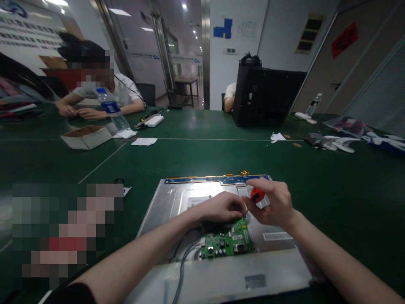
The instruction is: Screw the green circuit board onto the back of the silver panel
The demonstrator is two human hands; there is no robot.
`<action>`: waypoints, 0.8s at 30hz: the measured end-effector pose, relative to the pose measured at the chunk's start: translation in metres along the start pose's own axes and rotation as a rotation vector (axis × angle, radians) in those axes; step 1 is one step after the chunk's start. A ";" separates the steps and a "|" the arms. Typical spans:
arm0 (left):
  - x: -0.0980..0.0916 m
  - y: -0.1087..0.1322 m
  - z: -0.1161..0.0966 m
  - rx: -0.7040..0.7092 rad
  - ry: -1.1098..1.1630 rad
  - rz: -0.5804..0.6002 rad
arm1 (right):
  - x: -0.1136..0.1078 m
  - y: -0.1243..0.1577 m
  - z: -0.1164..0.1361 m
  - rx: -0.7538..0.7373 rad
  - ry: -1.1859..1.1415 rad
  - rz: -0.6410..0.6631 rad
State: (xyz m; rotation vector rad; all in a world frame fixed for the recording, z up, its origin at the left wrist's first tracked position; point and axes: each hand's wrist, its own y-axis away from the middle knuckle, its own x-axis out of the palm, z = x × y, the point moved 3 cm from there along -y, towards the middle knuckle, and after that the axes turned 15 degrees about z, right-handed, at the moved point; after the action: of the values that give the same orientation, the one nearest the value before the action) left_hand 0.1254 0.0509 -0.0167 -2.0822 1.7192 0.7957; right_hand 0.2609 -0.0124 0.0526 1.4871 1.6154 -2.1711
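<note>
A flat silver display panel (161,207) lies back side up in front of me. On it sits a green circuit board (234,240) with a grey cable (182,272) running from its left side. My right hand (280,202) grips a screwdriver (257,194) by its red and black handle, tilted with the tip toward the board's upper right corner. Right by that tip, my left hand (221,206) has its fingers curled and pinched; whatever they hold is hidden. Along the panel's far edge runs a narrow blue circuit strip (196,180).
Across the green table (190,158) are an open box (87,137), a water bottle (114,112) and a black monitor-like casing (268,95). One person sits at far left, another behind the casing. Gloves (338,143) lie at right. A blurred patch covers the near left.
</note>
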 end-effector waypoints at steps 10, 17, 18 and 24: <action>-0.001 0.000 -0.005 -0.044 0.000 0.030 | 0.004 0.024 -0.001 0.157 -0.144 -0.072; -0.002 0.001 -0.004 -0.053 -0.011 0.005 | 0.003 0.019 0.001 0.071 -0.094 -0.102; -0.002 0.001 -0.004 -0.049 -0.010 0.002 | 0.002 0.018 0.001 0.073 -0.100 -0.093; -0.001 0.000 -0.005 -0.029 0.014 0.016 | 0.003 0.018 0.001 0.075 -0.197 -0.021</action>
State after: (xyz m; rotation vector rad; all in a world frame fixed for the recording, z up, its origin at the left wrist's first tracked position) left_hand 0.1268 0.0486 -0.0123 -2.1004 1.7442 0.8168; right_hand 0.2685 -0.0194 0.0378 1.2321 1.5084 -2.3294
